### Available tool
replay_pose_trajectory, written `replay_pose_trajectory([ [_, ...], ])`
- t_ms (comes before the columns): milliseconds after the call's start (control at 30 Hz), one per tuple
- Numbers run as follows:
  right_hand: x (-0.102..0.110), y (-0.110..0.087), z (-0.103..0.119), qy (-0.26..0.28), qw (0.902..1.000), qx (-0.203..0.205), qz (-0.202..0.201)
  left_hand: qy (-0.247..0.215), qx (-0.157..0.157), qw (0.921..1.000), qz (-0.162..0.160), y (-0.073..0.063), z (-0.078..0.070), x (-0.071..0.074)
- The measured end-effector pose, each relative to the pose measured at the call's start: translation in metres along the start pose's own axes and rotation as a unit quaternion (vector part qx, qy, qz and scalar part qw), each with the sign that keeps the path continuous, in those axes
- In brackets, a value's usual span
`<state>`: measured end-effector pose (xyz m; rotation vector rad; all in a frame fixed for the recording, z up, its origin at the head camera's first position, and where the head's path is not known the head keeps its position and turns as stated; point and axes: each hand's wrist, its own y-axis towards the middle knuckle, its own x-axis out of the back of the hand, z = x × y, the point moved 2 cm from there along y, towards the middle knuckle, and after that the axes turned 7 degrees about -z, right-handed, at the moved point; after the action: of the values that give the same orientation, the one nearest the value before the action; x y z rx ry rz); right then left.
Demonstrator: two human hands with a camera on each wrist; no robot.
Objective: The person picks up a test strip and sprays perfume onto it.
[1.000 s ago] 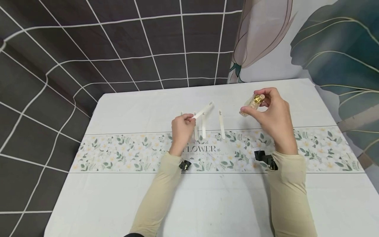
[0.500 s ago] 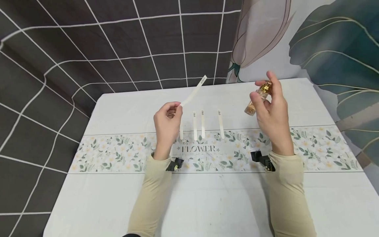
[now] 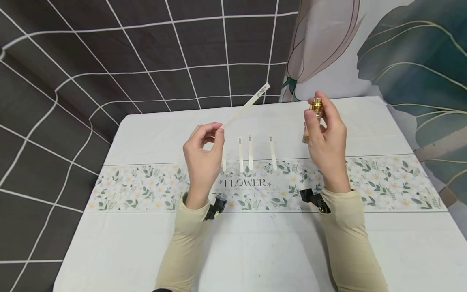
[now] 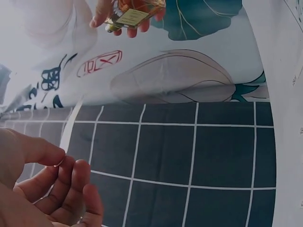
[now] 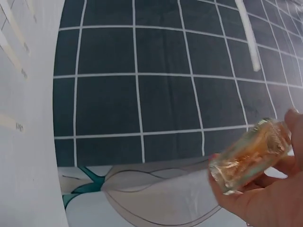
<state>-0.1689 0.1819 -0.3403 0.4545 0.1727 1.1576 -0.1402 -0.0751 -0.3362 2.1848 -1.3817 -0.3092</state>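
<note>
My left hand [image 3: 202, 150] pinches one end of a white paper test strip [image 3: 245, 106] between thumb and fingertips. The strip slants up to the right above the table, its printed end farthest from the hand. In my right hand [image 3: 328, 142] is a small glass perfume bottle [image 5: 253, 153] with a gold spray top [image 3: 316, 104] and amber-coloured liquid. Fingers and thumb wrap round its body, and a finger lies near the top. Strip and bottle are apart. The left wrist view shows a label on the underside of the bottle [image 4: 135, 15].
Several more paper strips [image 3: 273, 153] lie on the white table [image 3: 262, 247], roughly side by side. One is partly behind the left hand. A floral band with printed lettering [image 3: 138, 188] crosses the tabletop. Dark gridded cloth [image 3: 153, 48] and a flower-printed cloth [image 3: 321, 48] hang behind.
The left hand has lifted its strip from near the others and drawn it to the left. The right hand has raised the bottle, turned it more upright and shifted it slightly left.
</note>
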Motion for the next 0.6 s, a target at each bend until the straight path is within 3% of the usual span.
replay_pose_trajectory([
  [167, -0.002, -0.002, 0.001, 0.030, 0.9994, -0.008, -0.016, -0.003, -0.010, 0.9998, -0.019, -0.001, -0.006, 0.002],
  [467, 0.001, -0.007, 0.009, -0.001, 0.9993, 0.035, -0.012, -0.005, -0.005, 0.9999, -0.011, -0.006, -0.012, 0.000],
  [600, 0.002, -0.010, 0.016, -0.038, 0.9960, 0.070, -0.040, -0.008, -0.005, 1.0000, -0.002, -0.009, -0.011, -0.003],
])
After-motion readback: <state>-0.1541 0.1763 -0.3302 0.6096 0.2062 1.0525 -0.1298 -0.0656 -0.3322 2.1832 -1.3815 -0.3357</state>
